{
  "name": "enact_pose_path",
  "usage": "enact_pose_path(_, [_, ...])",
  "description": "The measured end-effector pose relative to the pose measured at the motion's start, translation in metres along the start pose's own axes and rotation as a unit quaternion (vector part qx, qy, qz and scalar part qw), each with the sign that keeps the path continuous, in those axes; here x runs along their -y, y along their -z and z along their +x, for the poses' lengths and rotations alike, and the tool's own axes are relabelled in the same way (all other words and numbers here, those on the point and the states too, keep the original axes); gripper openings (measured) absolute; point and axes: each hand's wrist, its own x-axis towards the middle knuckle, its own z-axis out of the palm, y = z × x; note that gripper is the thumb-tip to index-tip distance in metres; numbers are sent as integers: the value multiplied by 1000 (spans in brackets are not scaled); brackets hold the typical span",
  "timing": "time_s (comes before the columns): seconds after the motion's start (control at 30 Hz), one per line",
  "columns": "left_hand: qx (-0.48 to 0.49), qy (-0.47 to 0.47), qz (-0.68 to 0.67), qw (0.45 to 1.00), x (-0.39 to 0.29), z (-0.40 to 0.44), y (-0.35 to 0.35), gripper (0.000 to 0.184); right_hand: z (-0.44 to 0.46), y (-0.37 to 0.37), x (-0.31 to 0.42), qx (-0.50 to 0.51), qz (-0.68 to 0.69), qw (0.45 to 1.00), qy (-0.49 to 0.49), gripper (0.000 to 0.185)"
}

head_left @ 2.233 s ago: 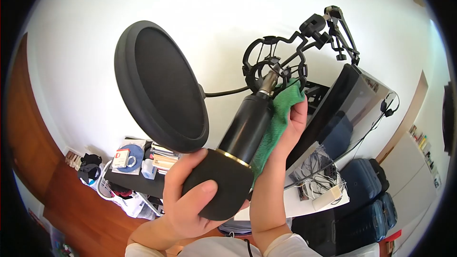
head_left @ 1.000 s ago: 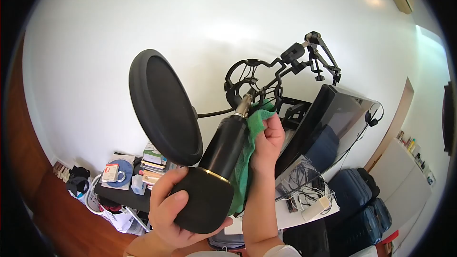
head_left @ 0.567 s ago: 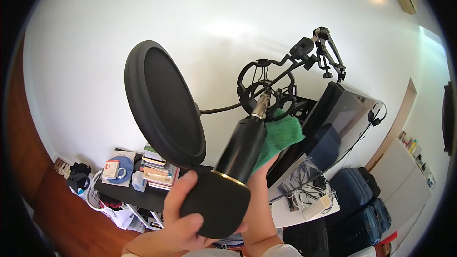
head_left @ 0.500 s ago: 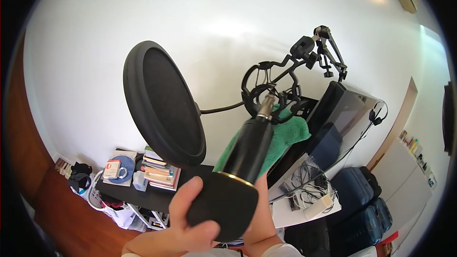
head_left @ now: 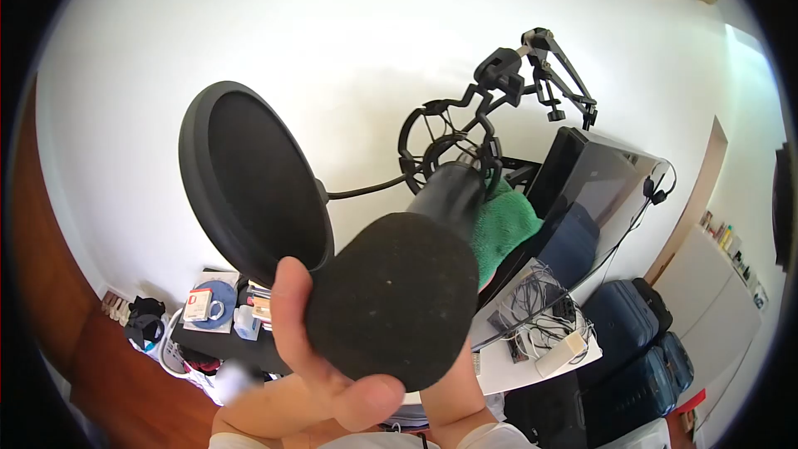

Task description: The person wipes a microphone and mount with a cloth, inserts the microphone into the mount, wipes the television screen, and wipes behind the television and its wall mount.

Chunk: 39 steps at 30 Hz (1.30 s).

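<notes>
My left hand [head_left: 320, 357] is closed around the foam-covered head of a black microphone [head_left: 395, 299], thumb and fingers at its lower left side. The foam end faces me, and the body tilts away toward a black shock mount [head_left: 449, 145]. Whether its far end touches the mount I cannot tell. A green cloth [head_left: 507, 229] shows behind the microphone's right side. My right forearm [head_left: 453, 403] rises behind the microphone toward the cloth; the right hand's fingers are hidden by the microphone and cloth. A round pop filter [head_left: 262, 179] hangs at left on a thin gooseneck.
A jointed boom arm [head_left: 561, 75] carries the shock mount. Right of it stand a monitor [head_left: 582, 199] and a white surface with tangled cables [head_left: 536, 316]. Dark blue suitcases [head_left: 632, 357] stand at lower right. A black table [head_left: 199, 338] with books is at lower left.
The microphone has swung so its foam end faces me more and looks larger. The pop filter and shock mount appear shifted left in view. My left hand keeps its hold.
</notes>
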Motion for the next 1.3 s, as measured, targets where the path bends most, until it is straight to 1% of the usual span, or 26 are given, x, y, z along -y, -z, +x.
enact_pose_path(0.07, [-8,4,1,1000,-1,0,4,51,3,9,4,-19,-27,999,20,37])
enact_pose_path(0.1, [-18,7,2,1000,-1,0,7,49,6,19,7,43,-41,998,21,35])
enact_pose_path(0.17, [-51,11,10,999,-1,-2,11,45,7,11,11,99,-52,993,30,33])
enact_pose_path(0.2, [-79,15,19,997,-2,-4,13,44,8,4,9,-15,-83,996,3,32])
enact_pose_path(0.3, [-193,74,70,976,-9,-10,19,42,5,2,6,-80,-71,994,-17,29])
enact_pose_path(0.37, [-236,119,116,958,-12,-5,19,43,9,-4,3,-171,8,984,-52,28])
enact_pose_path(0.4, [-236,111,132,956,-11,0,15,44,5,2,2,-69,37,996,-40,28])
enact_pose_path(0.43, [-208,24,97,973,-5,10,10,45,5,2,2,-73,42,996,-38,28])
enact_pose_path(0.5, [-118,-144,4,982,5,34,-2,54,2,-19,6,-136,-9,985,-107,28])
enact_pose_path(0.53, [-98,-89,50,990,0,40,-3,61,-2,-19,7,-93,3,988,-119,27])
enact_pose_path(0.57, [-85,-63,72,992,-5,46,-7,65,-4,-19,6,-98,10,988,-118,27])
enact_pose_path(0.6, [-71,-37,96,992,-9,53,-11,70,-5,-20,5,-65,3,992,-107,26])
enact_pose_path(0.63, [-74,0,17,997,-14,62,-20,67,-6,-22,3,-30,-4,995,-97,25])
enact_pose_path(0.7, [-70,37,-58,995,-13,77,-37,65,-5,-28,4,-48,18,994,-99,24])
enact_pose_path(0.77, [-148,33,-58,987,-7,85,-51,67,-3,-20,4,19,109,982,-154,24])
enact_pose_path(0.83, [-162,29,-58,985,-2,93,-57,66,-2,-18,6,14,123,977,-172,24])
enact_pose_path(0.9, [-186,61,-29,980,0,98,-62,63,-5,-17,7,11,138,972,-189,23])
enact_pose_path(0.97, [-198,67,-48,977,-1,104,-69,62,-9,-19,10,56,104,983,-143,28])
enact_pose_path(1.0, [-214,92,-26,972,0,107,-69,62,-10,-20,9,55,108,982,-143,28])
enact_pose_path(1.03, [-230,117,-4,966,1,110,-69,61,-11,-21,7,59,62,990,-113,26])
enact_pose_path(1.07, [-227,114,-2,967,2,110,-70,61,-13,-21,6,64,16,994,-82,25])
enact_pose_path(1.1, [-242,111,-31,964,2,110,-71,60,-17,-22,7,63,21,994,-82,25])
enact_pose_path(1.17, [-253,103,-60,960,4,107,-73,59,-25,-22,12,82,-22,996,-29,26])
enact_pose_path(1.2, [-270,89,-78,955,4,103,-75,57,-27,-22,15,81,-18,996,-28,26])
enact_pose_path(1.23, [-288,75,-97,950,3,101,-76,56,-29,-21,17,86,-53,995,-9,27])
enact_pose_path(1.3, [-280,77,-110,951,1,104,-80,55,-33,-30,23,90,-88,992,11,28])
